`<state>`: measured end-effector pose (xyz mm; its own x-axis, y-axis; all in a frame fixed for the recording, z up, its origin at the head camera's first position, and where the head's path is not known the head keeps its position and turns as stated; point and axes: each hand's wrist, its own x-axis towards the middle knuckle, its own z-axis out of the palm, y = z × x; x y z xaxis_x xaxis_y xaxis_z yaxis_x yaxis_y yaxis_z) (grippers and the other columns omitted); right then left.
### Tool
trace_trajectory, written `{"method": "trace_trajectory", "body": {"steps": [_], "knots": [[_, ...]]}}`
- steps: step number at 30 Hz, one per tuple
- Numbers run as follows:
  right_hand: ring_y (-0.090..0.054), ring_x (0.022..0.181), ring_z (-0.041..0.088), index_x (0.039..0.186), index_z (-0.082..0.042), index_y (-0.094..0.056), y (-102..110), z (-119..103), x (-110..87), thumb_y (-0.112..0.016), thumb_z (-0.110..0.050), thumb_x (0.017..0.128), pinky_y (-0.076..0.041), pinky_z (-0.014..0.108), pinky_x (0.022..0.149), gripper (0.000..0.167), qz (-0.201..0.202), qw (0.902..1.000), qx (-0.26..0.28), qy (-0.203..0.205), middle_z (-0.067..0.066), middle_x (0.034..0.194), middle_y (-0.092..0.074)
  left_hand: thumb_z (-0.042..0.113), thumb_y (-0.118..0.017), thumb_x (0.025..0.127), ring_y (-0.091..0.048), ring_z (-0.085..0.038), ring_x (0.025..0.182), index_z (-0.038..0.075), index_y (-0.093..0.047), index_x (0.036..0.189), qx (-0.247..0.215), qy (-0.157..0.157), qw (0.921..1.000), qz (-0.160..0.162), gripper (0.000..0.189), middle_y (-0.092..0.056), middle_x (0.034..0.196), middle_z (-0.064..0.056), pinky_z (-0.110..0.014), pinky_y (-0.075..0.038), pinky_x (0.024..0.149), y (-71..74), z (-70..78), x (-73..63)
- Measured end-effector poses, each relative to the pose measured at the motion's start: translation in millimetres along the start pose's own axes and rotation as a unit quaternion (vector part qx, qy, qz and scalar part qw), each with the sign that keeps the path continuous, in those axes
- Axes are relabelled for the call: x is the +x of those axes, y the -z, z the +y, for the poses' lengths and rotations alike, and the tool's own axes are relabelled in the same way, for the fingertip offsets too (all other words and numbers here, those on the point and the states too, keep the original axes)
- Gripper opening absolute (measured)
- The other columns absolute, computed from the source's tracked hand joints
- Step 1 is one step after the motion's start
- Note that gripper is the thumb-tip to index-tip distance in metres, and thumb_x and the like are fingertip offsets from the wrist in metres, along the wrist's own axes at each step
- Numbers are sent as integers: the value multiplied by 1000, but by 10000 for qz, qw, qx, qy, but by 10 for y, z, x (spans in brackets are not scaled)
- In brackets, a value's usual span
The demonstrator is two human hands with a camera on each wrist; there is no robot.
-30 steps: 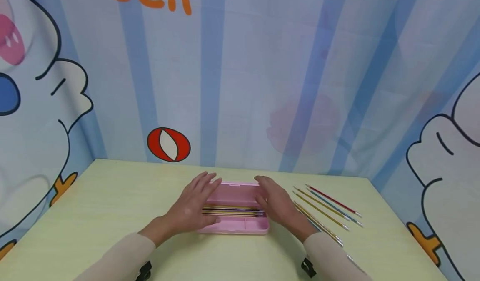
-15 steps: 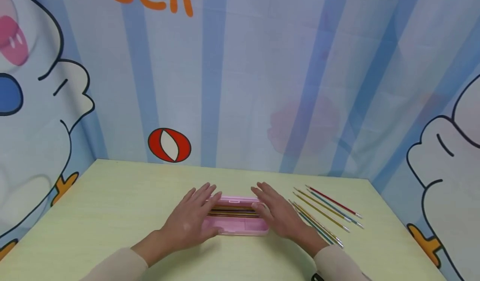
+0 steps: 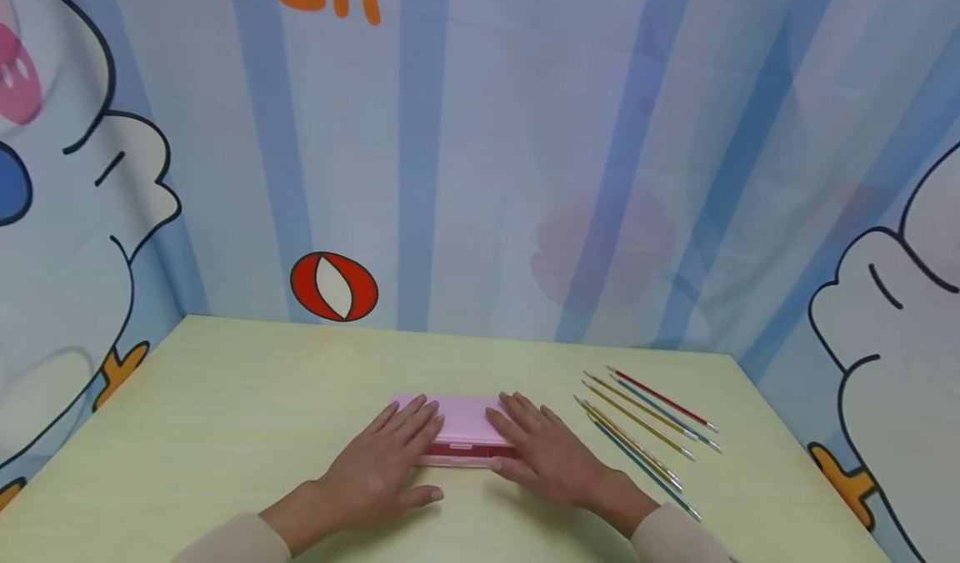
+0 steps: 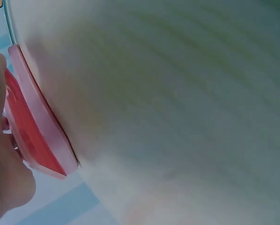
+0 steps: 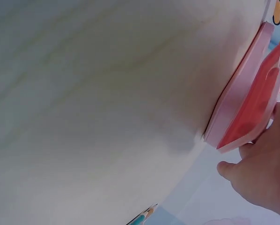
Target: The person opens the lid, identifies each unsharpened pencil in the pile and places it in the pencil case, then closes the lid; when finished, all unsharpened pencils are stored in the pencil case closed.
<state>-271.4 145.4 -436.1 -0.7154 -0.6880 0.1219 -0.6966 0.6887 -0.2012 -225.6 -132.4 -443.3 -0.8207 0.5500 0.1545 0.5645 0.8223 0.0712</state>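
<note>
A pink pencil case (image 3: 467, 419) lies on the table in front of me, its lid folded nearly down with a narrow gap along the near edge. My left hand (image 3: 378, 467) lies flat over the lid's left end, fingers straight. Over the right end, my right hand (image 3: 551, 459) rests the same way, its thumb near the front edge. Both wrist views catch the case from the side: the lid is tilted above the tray (image 4: 41, 112), and the gap shows at the right end (image 5: 238, 108) too. The pencils inside are hidden by the lid.
Several pencils, among them a red one (image 3: 663, 399) and a teal one (image 3: 648, 470), lie slanted on the pale table (image 3: 247, 396) right of the case. A striped cartoon curtain (image 3: 480, 146) stands behind the table's far edge.
The lid has swung from standing open down toward me until almost closed, with both hands moving along on it. The pencils in the case have gone out of sight. The loose pencils stay put.
</note>
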Motion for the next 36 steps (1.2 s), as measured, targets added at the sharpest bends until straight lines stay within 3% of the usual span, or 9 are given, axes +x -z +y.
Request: {"method": "trace_trajectory", "body": {"steps": [7, 15, 26, 36], "knots": [[-19, 153, 39, 157, -16, -31, -10, -43, -58, -41, -52, 103, -25, 66, 115, 67, -461, 9988, -180, 69, 16, 165, -23, 67, -46, 95, -22, -28, 154, 8, -33, 156, 125, -253, 9996, -88, 85, -28, 165, -8, -49, -21, 123, -51, -16, -61], [-18, 154, 38, 158, -16, -30, -46, -51, -109, -39, -54, 103, -25, 66, 114, 67, -405, 9981, -473, 9, 16, 166, -22, 71, -35, 96, -13, -26, 156, 9, -23, 159, 246, -404, 9983, -328, 89, -17, 168, -7, -47, -16, 124, -94, -10, -58], [-21, 153, 37, 158, -16, -30, -92, -67, -230, -40, -56, 102, -29, 65, 113, 69, -212, 9960, -863, -82, 17, 165, -23, 74, -35, 94, -13, -27, 156, 9, -22, 159, -63, -418, 9972, -622, 93, -15, 169, -7, -49, -17, 124, -70, 84, -41], [-23, 152, 39, 157, -15, -32, -59, -96, -234, -40, -55, 103, -32, 68, 109, 68, -289, 9978, -598, -65, 19, 164, -25, 72, -38, 95, -17, -29, 155, 8, -27, 158, -236, -411, 9971, -594, 90, -19, 168, -9, -51, -19, 123, -66, 84, -36]]}}
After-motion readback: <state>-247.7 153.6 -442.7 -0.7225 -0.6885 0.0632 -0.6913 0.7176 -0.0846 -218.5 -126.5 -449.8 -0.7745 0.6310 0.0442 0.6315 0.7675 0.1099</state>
